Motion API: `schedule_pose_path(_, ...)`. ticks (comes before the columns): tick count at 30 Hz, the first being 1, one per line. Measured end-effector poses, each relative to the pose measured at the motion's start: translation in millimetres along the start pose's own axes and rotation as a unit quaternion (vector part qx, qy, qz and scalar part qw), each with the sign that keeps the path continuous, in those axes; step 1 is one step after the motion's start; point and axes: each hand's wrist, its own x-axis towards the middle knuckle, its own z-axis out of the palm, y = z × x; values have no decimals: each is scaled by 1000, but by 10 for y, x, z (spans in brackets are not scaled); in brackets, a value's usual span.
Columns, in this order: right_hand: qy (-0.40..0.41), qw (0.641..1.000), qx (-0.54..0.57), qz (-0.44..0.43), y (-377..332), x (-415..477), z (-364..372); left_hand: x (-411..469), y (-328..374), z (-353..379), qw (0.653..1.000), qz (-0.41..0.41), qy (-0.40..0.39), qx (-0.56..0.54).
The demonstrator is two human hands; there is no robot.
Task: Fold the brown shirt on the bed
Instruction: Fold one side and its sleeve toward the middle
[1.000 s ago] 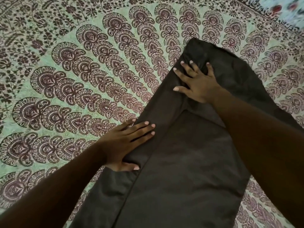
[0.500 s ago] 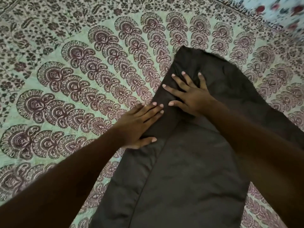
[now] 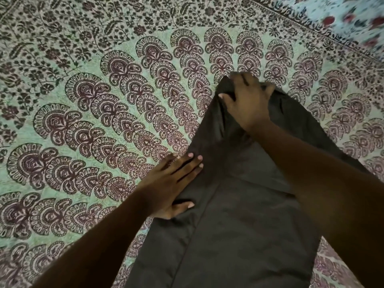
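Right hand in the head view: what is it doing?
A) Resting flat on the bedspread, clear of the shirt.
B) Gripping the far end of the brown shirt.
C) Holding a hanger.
B: the right hand has fingers curled round the far end of the brown shirt.

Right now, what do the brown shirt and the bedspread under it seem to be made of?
The brown shirt: likely a thin woven cloth, matte with slight sheen; it creases softly where the right hand bunches it. The bedspread: probably printed cotton, matte; dense paisley print, finely puckered surface, perhaps quilted.
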Motion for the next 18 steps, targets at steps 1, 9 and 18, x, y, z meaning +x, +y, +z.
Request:
schedule_pose_path(1, -9, 998, 23, 56, -39, 56, -26, -7, -1, -1, 1000, 1, -2, -1)
schedule_pose_path(9, -46, 910, 299, 284, 6, 633, -41, -2, -7, -22, 1000, 3, -13, -4)
schedule_pose_path(18, -33, 906, 294, 303, 16, 698, 28, 10, -4, -54, 1000, 1, -21, -3)
